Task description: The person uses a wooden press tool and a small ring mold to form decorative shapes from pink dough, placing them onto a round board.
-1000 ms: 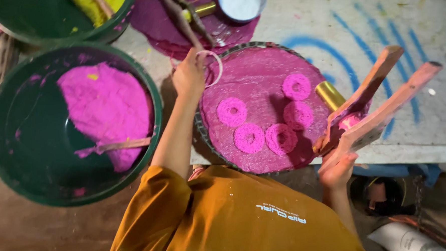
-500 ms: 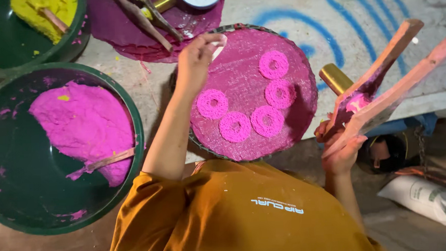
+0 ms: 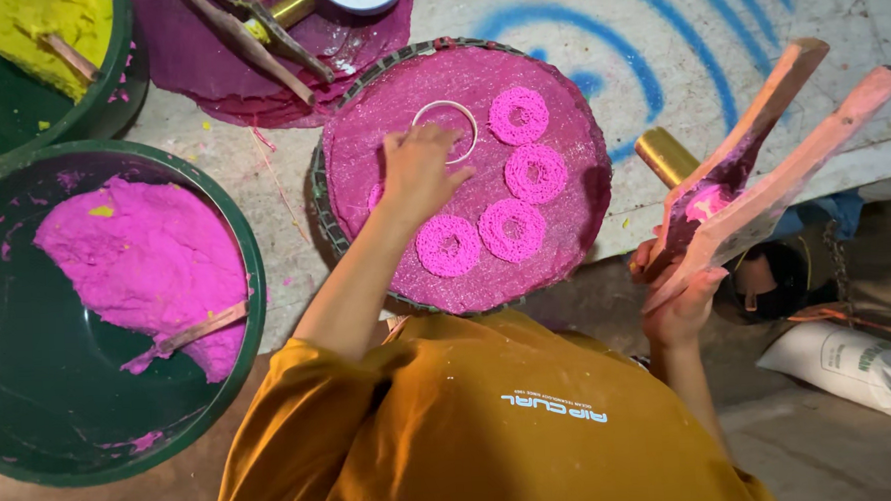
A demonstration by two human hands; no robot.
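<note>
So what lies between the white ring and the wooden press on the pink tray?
In the head view, two pink dough rings lie between the white ring and the wooden press, then the tray's rim.

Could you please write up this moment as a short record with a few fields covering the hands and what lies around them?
left hand: on the round pink tray, fingers at a white ring
right hand: grips a two-handled wooden press, raised beside the tray
on tray: four pink dough rings in full view
left of tray: green bowl with pink dough
top left: yellow dough
</note>
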